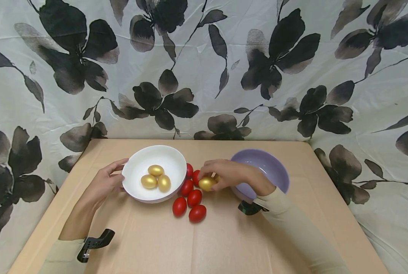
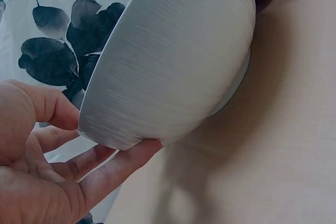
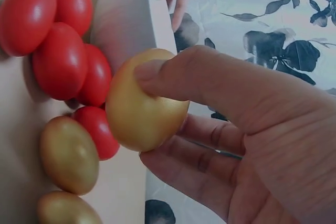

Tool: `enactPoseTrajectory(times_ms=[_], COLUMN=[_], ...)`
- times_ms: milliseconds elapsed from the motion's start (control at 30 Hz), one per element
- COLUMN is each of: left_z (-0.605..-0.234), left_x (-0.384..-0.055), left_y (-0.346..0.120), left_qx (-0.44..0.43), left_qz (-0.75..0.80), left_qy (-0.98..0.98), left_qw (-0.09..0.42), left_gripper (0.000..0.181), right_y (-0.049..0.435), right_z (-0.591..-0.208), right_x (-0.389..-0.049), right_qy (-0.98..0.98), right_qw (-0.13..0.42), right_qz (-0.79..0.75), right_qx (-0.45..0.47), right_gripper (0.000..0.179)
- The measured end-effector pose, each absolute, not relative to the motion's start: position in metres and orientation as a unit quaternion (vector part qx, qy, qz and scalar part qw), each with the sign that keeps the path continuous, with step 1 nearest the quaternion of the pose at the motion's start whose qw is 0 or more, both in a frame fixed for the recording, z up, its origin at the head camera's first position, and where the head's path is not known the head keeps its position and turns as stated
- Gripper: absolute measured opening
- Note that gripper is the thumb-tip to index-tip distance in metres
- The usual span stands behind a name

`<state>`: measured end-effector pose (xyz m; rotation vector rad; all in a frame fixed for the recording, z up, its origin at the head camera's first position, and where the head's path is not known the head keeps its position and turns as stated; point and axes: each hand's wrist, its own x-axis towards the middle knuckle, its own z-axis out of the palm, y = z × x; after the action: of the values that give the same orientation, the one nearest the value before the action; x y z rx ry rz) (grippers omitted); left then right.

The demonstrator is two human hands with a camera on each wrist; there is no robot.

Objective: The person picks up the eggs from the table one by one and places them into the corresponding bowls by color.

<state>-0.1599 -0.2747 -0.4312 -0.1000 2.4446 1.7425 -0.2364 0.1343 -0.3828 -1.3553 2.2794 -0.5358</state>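
Observation:
A white bowl (image 1: 134, 190) holds three golden eggs (image 1: 156, 170). At its left side, my left hand (image 1: 105, 183) holds the bowl, thumb at the rim and fingers against the outer wall, as the left wrist view shows. My right hand (image 1: 228, 173) pinches another golden egg (image 3: 144, 103) between thumb and fingertips, right of the white bowl. Several red eggs (image 1: 197, 213) lie on the table beside that bowl. Two more golden eggs (image 3: 69, 155) rest near them in the right wrist view; the right hand mostly hides these from the head camera.
A purple bowl (image 1: 258, 156) stands at the right, partly behind my right wrist. Beneath everything is a light wooden table (image 1: 149, 243). A white cloth with dark flowers (image 1: 221, 87) hangs behind the table and around its sides.

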Motion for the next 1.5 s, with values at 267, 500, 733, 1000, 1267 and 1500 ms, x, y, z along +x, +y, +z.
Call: enactPoseTrajectory(times_ms=[267, 500, 733, 1000, 1267, 1500], left_z=[-0.431, -0.429, -0.428, -0.429, -0.43, -0.431], left_x=[-0.16, -0.161, -0.161, -0.161, -0.16, -0.161], left_y=[-0.274, -0.273, -0.273, -0.274, -0.274, -0.274], left_qx=[-0.035, -0.033, -0.034, -0.037, -0.036, -0.035], left_qz=[0.577, 0.573, 0.57, 0.57, 0.573, 0.575], left_qy=[0.813, 0.816, 0.818, 0.818, 0.815, 0.814], left_qw=[0.068, 0.069, 0.069, 0.072, 0.072, 0.074], left_gripper=[0.065, 0.065, 0.064, 0.065, 0.065, 0.066], right_y=[0.124, 0.111, 0.098, 0.08, 0.063, 0.052], right_z=[-0.373, -0.363, -0.357, -0.356, -0.358, -0.36], right_x=[-0.247, -0.256, -0.263, -0.27, -0.276, -0.278], right_qy=[0.819, 0.817, 0.807, 0.801, 0.8, 0.796], right_qw=[0.22, 0.213, 0.201, 0.208, 0.212, 0.213], right_qz=[-0.208, -0.203, -0.207, -0.204, -0.191, -0.171], right_qx=[-0.488, -0.496, -0.515, -0.522, -0.527, -0.54], right_gripper=[0.039, 0.041, 0.039, 0.038, 0.037, 0.036])
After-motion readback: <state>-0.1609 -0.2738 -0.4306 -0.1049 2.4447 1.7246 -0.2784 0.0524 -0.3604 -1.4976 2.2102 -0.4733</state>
